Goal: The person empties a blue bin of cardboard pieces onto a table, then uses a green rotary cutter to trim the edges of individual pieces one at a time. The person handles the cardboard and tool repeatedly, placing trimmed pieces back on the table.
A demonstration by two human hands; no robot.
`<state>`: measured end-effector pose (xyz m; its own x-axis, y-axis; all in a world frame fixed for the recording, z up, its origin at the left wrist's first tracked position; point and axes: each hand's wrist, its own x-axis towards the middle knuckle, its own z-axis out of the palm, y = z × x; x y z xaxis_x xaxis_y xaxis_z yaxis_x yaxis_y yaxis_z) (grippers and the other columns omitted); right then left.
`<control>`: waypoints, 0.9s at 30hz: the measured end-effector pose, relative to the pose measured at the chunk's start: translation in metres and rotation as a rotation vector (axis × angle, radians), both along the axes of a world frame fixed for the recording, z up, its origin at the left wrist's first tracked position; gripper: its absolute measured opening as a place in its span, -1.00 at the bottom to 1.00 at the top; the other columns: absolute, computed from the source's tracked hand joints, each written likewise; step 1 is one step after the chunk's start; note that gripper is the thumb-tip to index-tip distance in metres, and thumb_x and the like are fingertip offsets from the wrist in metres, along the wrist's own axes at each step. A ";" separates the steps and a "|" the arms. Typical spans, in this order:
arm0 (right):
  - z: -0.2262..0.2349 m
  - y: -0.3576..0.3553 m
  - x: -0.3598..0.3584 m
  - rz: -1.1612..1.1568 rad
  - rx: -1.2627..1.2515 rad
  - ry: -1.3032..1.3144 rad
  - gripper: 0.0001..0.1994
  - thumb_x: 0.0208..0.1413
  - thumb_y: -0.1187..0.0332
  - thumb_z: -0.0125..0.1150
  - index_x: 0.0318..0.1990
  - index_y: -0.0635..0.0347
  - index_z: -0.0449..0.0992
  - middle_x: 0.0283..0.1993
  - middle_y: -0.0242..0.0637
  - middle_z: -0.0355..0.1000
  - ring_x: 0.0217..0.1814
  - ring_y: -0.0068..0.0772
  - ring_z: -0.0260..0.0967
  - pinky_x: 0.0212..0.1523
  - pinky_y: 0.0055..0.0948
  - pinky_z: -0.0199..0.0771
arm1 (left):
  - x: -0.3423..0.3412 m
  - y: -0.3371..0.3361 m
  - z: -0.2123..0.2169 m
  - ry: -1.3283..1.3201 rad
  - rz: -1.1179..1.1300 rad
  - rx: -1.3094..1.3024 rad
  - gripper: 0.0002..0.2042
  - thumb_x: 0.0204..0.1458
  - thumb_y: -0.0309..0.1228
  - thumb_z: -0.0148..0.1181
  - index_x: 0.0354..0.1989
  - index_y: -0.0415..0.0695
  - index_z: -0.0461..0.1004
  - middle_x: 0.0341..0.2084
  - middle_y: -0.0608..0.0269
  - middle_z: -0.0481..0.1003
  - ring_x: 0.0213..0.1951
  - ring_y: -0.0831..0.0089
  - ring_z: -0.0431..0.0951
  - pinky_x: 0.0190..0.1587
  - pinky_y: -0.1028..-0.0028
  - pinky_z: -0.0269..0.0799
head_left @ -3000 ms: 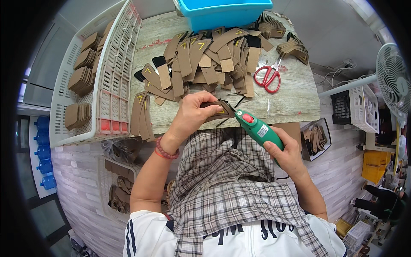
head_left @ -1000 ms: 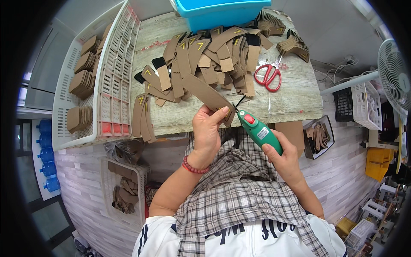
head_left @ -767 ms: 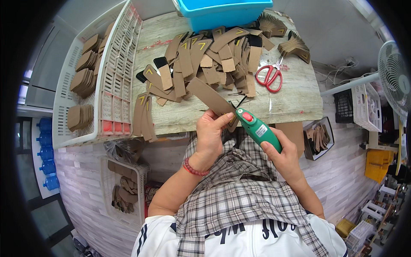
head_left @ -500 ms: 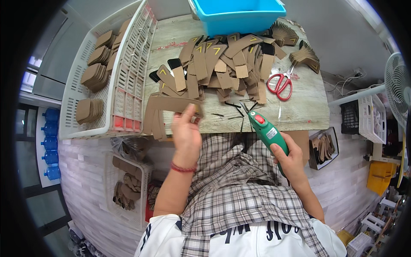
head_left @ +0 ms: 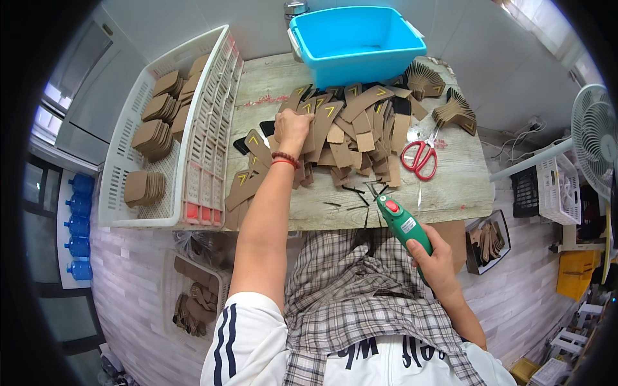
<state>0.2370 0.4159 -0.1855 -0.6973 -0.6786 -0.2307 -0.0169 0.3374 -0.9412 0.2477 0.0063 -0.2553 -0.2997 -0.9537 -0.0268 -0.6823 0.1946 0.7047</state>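
Note:
My left hand (head_left: pixel 293 132) reaches out over a loose pile of brown fabric strips (head_left: pixel 364 141), many with yellow arrow marks and some with black ends. Its fingers are closed down at a brown strip on the pile's left side; the fingertips are partly hidden. In my right hand (head_left: pixel 434 257) is a green handheld electric cutter (head_left: pixel 405 226) with a red button, its blades pointing at the table. Narrow black offcuts (head_left: pixel 354 190) lie by the blade tip. More marked strips (head_left: pixel 241 190) rest beneath my left forearm. Red-handled scissors (head_left: pixel 420 159) lie right of the pile.
A white crate (head_left: pixel 205 138) with stacked brown pieces (head_left: pixel 152 138) stands left. Behind the pile is a blue bin (head_left: pixel 364 61). Fanned bundles (head_left: pixel 456 114) sit at the table's far right. Below are another crate (head_left: pixel 222 283) and a box of pieces (head_left: pixel 487 241); a fan (head_left: pixel 593 141) stands right.
My left hand has let go of the brown strip at the table's near left and moved forward to the pile. The strip now lies there. My right hand keeps the cutter, almost unmoved.

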 end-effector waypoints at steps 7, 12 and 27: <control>0.007 -0.002 -0.006 -0.050 -0.037 0.021 -0.60 0.14 0.25 0.25 0.05 0.32 0.43 -0.47 -0.42 0.38 -0.48 -0.69 0.25 -0.45 -0.58 0.29 | 0.004 0.028 0.018 0.829 0.013 0.022 -0.75 0.00 -0.60 0.21 -0.10 -0.22 0.45 -0.35 0.27 0.52 -0.32 0.53 0.50 -0.25 0.49 0.44; 0.014 -0.008 -0.008 -0.075 -0.088 0.039 -0.59 0.14 0.25 0.25 0.06 0.31 0.43 -0.45 -0.40 0.39 -0.47 -0.67 0.26 -0.43 -0.57 0.31 | 0.040 0.129 0.056 1.258 -0.182 0.515 -0.75 0.15 -0.57 0.04 0.00 -0.29 0.36 -0.14 0.20 0.49 -0.16 0.48 0.51 -0.06 0.48 0.46; 0.009 0.002 -0.003 -0.101 -0.057 0.108 -0.58 0.13 0.20 0.28 0.03 0.30 0.44 -0.35 -0.28 0.48 -0.35 -0.58 0.36 -0.29 -0.51 0.40 | 0.039 0.218 0.037 1.396 -0.110 0.895 -0.92 0.10 -0.54 0.20 -0.29 -0.11 0.42 -0.34 0.27 0.57 -0.31 0.48 0.57 -0.20 0.47 0.47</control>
<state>0.2341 0.4182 -0.1766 -0.7816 -0.6133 -0.1139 -0.0878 0.2889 -0.9533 0.2866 0.2244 -0.2178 -0.6224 -0.7595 -0.1891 0.5169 -0.5803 0.6294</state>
